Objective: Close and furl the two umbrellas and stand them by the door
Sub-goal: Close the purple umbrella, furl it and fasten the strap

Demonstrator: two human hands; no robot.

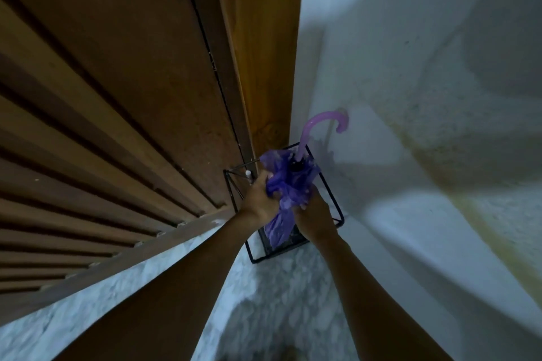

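Note:
A closed purple umbrella (289, 184) with a translucent pink hooked handle (322, 124) stands tip down inside a black wire stand (334, 199) in the corner beside the wooden door (123, 102). My left hand (259, 195) grips the bunched purple fabric from the left. From the right, my right hand (312, 214) is closed around the same fabric, a little lower. A small white tip (248, 173) shows at the stand's far left corner; I cannot tell what it belongs to. No second umbrella is clearly visible.
The slatted brown door fills the left, with its lighter wooden frame (264, 53) meeting the white wall (410, 97) on the right. The floor (281, 287) below is pale and speckled. My two forearms reach down the middle.

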